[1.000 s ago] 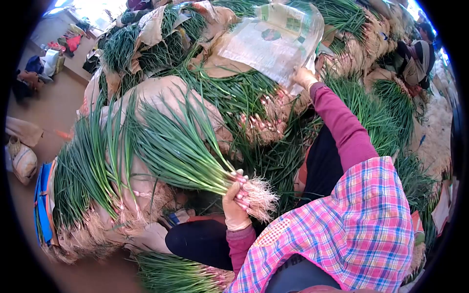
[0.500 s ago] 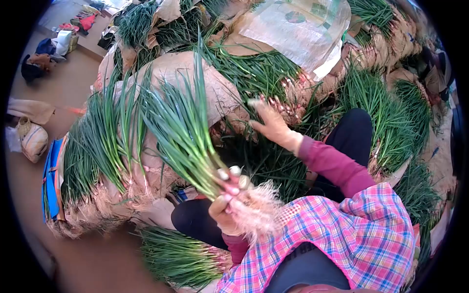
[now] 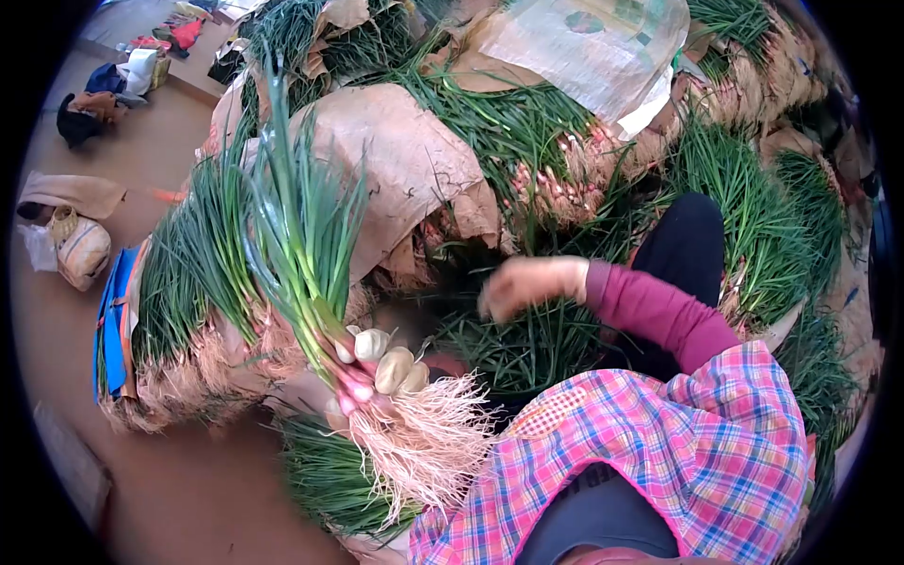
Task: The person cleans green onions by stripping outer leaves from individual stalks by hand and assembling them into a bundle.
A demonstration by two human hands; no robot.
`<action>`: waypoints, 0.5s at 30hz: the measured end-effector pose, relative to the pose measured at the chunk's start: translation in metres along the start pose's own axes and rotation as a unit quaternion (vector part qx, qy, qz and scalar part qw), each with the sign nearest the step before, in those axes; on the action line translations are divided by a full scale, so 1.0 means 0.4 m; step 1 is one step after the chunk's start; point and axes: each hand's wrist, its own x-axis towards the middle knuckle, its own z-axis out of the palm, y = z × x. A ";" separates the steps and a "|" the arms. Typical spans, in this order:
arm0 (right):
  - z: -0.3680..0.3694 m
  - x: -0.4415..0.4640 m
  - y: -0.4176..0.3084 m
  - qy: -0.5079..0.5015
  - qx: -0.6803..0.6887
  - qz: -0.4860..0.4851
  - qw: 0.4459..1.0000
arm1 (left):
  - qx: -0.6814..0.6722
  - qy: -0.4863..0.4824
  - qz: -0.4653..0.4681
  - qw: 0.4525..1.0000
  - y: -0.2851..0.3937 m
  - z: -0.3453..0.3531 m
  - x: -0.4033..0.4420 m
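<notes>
My left hand [image 3: 394,370] is closed round a bunch of spring onions [image 3: 353,381] just above the roots. Pale covers show on its fingertips. The long green leaves point up and away from me, and the pale, stringy roots spread toward my apron. Over a dark heap of loose green leaves [image 3: 527,348] between my knees hangs my right hand [image 3: 535,284]. Its fingers bend downward and are smeared by motion, so whether they hold anything is unclear.
More spring onions [image 3: 202,273] lie in a row at the left, beside a blue strap [image 3: 115,325]. Brown paper [image 3: 400,169] covers part of the pile ahead, and a plastic sack [image 3: 584,56] lies farther back. Other bundles [image 3: 753,226] stand at the right. A bag [image 3: 83,250] rests on the floor.
My left hand has moved left with the bunch, whose leaves now point more upright. My right hand has come down from the pile, its spread fingers now bent over the loose leaves.
</notes>
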 end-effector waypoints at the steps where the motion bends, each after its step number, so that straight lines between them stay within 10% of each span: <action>1: -0.056 0.031 0.040 0.147 0.117 -0.007 0.982 | 0.005 -0.001 -0.003 1.000 0.003 0.001 0.001; 5: -0.260 0.199 0.088 0.413 0.114 0.140 0.893 | 0.014 -0.009 -0.011 1.000 0.019 -0.003 -0.005; 8: -0.347 0.314 0.032 0.348 0.565 -0.090 0.743 | 0.024 -0.003 -0.012 1.000 0.032 -0.012 -0.009; 15: -0.408 0.388 -0.238 0.195 0.063 -0.172 0.963 | 0.040 0.006 -0.021 0.999 0.047 -0.033 -0.007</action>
